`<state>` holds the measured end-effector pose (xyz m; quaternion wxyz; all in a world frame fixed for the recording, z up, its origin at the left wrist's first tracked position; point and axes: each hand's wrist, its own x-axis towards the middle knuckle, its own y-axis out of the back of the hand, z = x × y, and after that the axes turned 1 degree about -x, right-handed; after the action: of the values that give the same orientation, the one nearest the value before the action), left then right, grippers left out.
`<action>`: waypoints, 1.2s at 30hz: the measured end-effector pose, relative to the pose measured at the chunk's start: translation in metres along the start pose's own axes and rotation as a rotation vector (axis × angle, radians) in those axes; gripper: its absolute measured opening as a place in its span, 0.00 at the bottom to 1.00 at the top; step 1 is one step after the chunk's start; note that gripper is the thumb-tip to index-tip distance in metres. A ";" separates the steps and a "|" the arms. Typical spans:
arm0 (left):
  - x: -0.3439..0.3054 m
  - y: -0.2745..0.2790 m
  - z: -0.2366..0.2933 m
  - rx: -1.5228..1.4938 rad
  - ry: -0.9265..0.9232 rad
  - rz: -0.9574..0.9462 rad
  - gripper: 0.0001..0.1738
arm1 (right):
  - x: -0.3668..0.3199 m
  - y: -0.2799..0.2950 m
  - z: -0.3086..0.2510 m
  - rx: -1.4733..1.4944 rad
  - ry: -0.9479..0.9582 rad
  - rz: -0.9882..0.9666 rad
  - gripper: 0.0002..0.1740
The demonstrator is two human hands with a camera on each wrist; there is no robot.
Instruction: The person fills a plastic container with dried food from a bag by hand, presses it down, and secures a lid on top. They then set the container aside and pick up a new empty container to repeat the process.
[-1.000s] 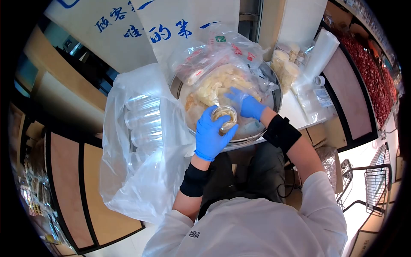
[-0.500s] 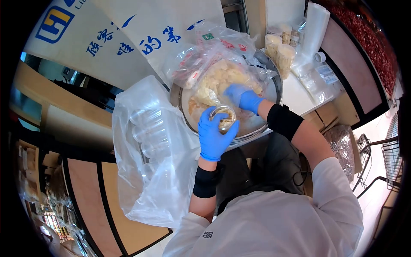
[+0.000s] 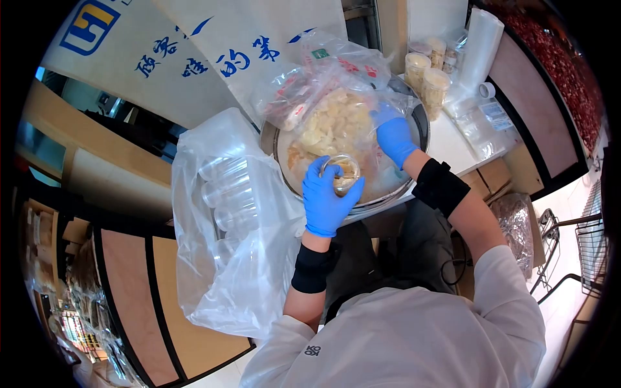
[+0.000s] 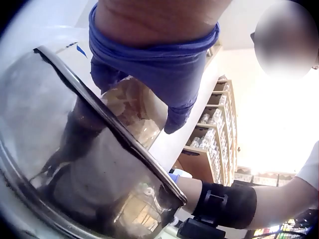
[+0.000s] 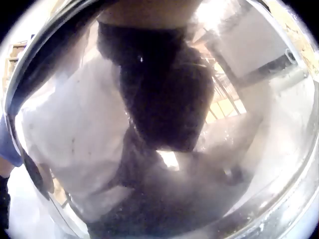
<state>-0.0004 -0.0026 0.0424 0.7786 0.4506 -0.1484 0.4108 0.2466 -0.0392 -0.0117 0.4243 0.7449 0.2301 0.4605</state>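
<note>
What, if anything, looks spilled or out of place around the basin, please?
Nothing stands out: the filled jars stand upright on the white table, the left hand holds a clear container at the basin, and I see no spill.

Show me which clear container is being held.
The container gripped by the left hand; the others, unheld, sit inside the translucent bag or stand on the white table.

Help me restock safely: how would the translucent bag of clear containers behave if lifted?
The bag would probably sag and fold, given its wrinkled plastic. It may feel light for its size, since the containers look empty. They could shift inside, as they look smooth and rounded.
</note>
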 end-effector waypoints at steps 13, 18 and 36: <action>-0.002 -0.001 0.002 -0.026 -0.003 0.013 0.20 | -0.005 0.028 -0.042 -0.061 0.343 -0.807 0.63; -0.003 -0.004 0.003 -0.033 -0.001 0.008 0.21 | -0.001 0.021 -0.041 -0.196 0.489 -0.705 0.63; -0.007 -0.005 -0.001 -0.033 0.007 -0.020 0.21 | 0.006 -0.027 -0.027 0.176 0.370 -0.513 0.21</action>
<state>-0.0007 -0.0062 0.0344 0.7905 0.4378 -0.1479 0.4020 0.2269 -0.0090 -0.0251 0.4116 0.6001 0.5225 0.4444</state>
